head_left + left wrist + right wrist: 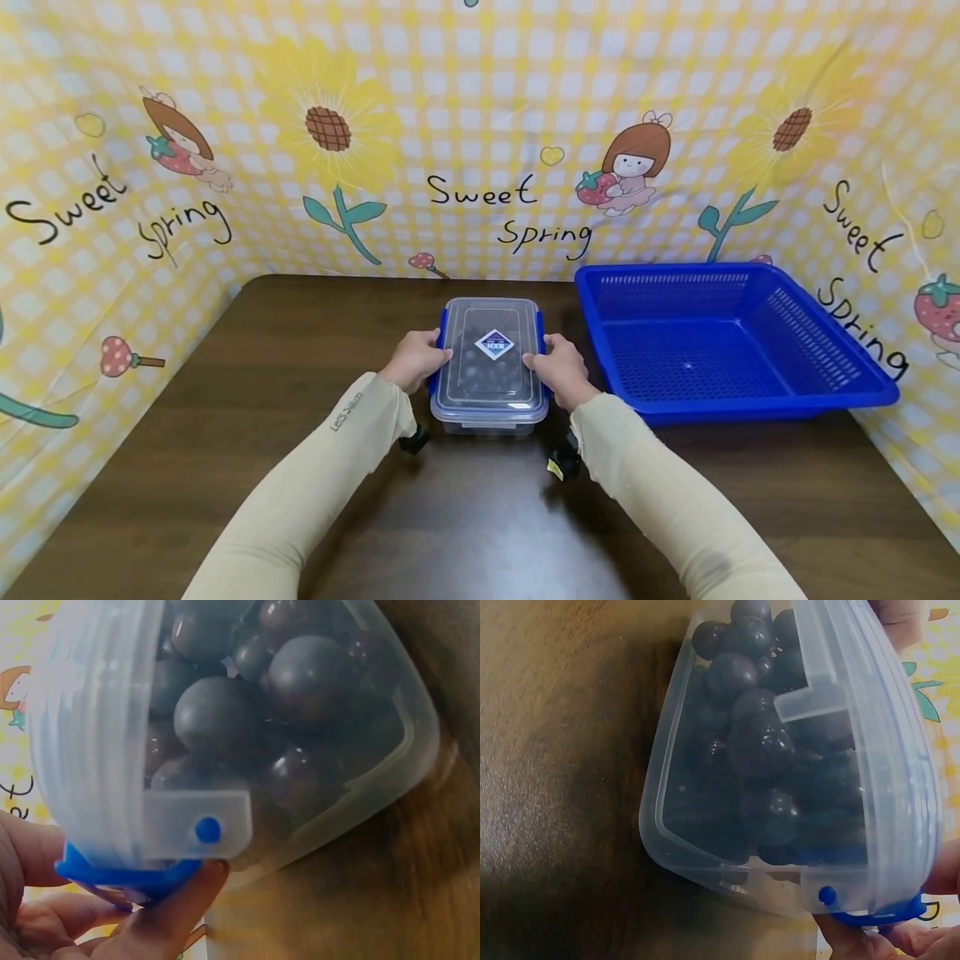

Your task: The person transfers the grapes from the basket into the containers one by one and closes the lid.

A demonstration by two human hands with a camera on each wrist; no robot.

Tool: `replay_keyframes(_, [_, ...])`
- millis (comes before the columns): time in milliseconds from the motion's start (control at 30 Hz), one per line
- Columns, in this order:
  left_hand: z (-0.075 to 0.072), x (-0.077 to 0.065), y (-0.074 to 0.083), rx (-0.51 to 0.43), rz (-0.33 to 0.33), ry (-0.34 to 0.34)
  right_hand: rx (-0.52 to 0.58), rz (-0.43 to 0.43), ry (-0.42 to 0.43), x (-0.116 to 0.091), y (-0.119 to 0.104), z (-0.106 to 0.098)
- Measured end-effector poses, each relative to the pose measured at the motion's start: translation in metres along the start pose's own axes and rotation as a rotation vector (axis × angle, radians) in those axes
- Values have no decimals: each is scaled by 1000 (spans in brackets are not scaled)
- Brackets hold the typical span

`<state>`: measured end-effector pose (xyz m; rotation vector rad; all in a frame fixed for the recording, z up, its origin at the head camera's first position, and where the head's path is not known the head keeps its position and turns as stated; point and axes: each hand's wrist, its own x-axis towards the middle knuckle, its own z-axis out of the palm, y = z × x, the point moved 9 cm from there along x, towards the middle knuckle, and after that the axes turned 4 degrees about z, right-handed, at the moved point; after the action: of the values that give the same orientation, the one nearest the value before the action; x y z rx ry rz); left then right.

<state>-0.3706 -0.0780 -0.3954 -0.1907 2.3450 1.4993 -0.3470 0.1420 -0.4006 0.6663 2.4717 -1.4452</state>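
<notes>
A clear plastic food container (487, 387) with a closed lid and blue side latches is in the middle of the head view. Dark, round, grape-like fruits (217, 716) of mixed sizes fill much of it. My left hand (414, 358) grips its left side, thumb over the lid edge, fingers around the blue latch (142, 881). On the opposite side my right hand (561, 368) grips it likewise, by the other blue latch (885, 911). A diamond-shaped sticker (495, 343) marks the lid. Both latches lie against the sides in the head view.
To the right stands a blue plastic basket (750, 408) with slotted walls, its near left corner close to my right hand. Both are on a dark brown wooden table (300, 333). A yellow checked cloth (480, 108) with printed figures hangs around the back and sides.
</notes>
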Motion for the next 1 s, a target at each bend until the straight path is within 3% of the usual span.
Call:
replay_keyframes(300, [-2, 2, -3, 35, 29, 9, 57, 5, -22, 5, 2, 3])
replay_keyframes(500, [-4, 10, -5, 35, 53, -42, -16, -62, -42, 6, -5, 6])
replay_keyframes(733, [-4, 6, 0, 318, 127, -160, -123, -122, -235, -1, -13, 17])
replay_keyframes(867, [0, 1, 9, 417, 228, -230, -285, -211, -273, -14, -24, 16])
replay_keyframes(1000, [-6, -5, 30, 503, 406, -182, -451, -397, -221, -28, -47, 15])
